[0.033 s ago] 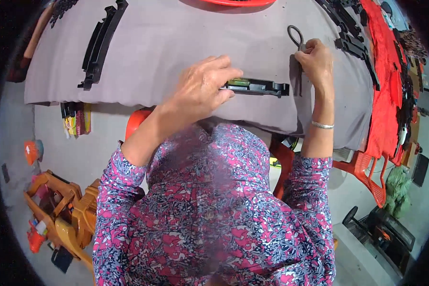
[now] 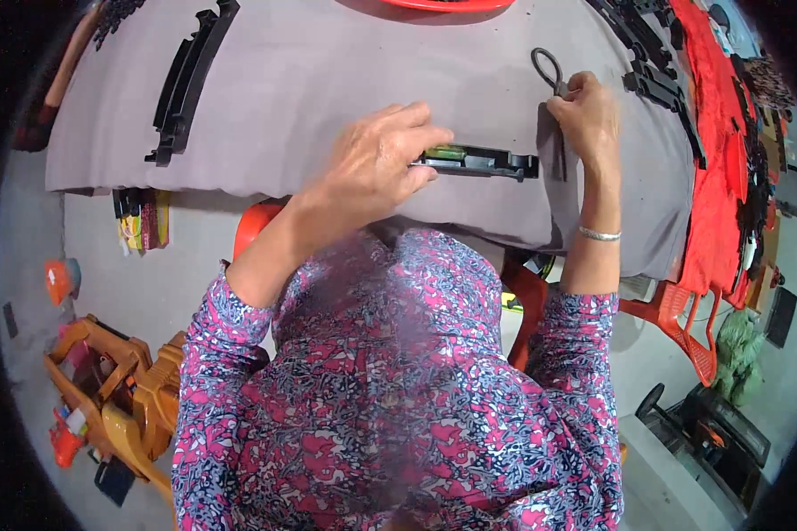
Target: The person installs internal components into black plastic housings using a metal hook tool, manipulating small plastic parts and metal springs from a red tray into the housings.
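My left hand [image 2: 376,155] grips the left end of a long, narrow black plastic part [image 2: 491,163] lying near the table's front edge. Its thumb and fingers close round that end and hide it. A small yellow-green tube [image 2: 445,152], like a level vial, sits in the part beside my fingertips. To the right, my right hand [image 2: 587,111] pinches a thin dark tool with a loop handle [image 2: 547,66]. The loop sticks out above the fingers, and a narrow shank points down toward the table edge. Whether it is a pair of scissors, I cannot tell.
Similar black parts [image 2: 190,84] lie at the left of the grey-covered table [image 2: 301,62], with more [image 2: 655,84] at the right. A red basin [image 2: 452,4] stands at the far edge. Red cloth [image 2: 713,168] hangs at the right. Red chairs [image 2: 682,332] stand below.
The loop-handled tool has tilted slightly, its loop a touch to the left and its lower end a touch to the right. My hands and the black part look almost unmoved.
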Available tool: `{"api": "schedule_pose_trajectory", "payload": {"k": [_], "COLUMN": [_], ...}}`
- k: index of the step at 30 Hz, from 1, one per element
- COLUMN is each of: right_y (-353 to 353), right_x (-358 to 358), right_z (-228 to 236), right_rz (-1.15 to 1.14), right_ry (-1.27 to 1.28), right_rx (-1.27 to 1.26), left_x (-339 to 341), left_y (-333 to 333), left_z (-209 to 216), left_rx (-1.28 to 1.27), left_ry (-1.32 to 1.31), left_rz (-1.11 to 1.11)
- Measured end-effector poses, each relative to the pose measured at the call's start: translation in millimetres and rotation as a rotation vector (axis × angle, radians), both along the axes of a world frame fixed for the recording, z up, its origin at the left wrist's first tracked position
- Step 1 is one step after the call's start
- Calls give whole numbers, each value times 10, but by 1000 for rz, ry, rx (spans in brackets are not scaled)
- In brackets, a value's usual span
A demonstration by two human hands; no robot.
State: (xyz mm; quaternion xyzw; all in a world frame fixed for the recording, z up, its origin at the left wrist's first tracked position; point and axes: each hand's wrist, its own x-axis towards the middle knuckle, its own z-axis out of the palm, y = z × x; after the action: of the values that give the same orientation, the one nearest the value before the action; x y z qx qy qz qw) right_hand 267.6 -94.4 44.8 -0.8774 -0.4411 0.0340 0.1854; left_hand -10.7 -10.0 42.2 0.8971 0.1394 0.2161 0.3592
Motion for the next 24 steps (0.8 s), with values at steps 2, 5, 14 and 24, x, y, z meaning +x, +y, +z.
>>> {"api": "schedule_pose_trajectory", "payload": {"k": [2,5,14,24], "right_y": [8,2,-239,-58], "right_x": [-55,-96,61,-825], "right_z": [44,69,18,506], "right_rz": [30,115,177,346], "right_ry": [-104,-58,519,1551], "right_rx": [-50,-77,348,904], "left_x": [21,12,25,18], "left_y": [11,8,25,19], "left_z": [-46,-85,-56,-40], "left_rx": [4,52,91,80], "left_ry": [-14,-78,-21,-42], "left_rz": [-1,1,7,-3]}}
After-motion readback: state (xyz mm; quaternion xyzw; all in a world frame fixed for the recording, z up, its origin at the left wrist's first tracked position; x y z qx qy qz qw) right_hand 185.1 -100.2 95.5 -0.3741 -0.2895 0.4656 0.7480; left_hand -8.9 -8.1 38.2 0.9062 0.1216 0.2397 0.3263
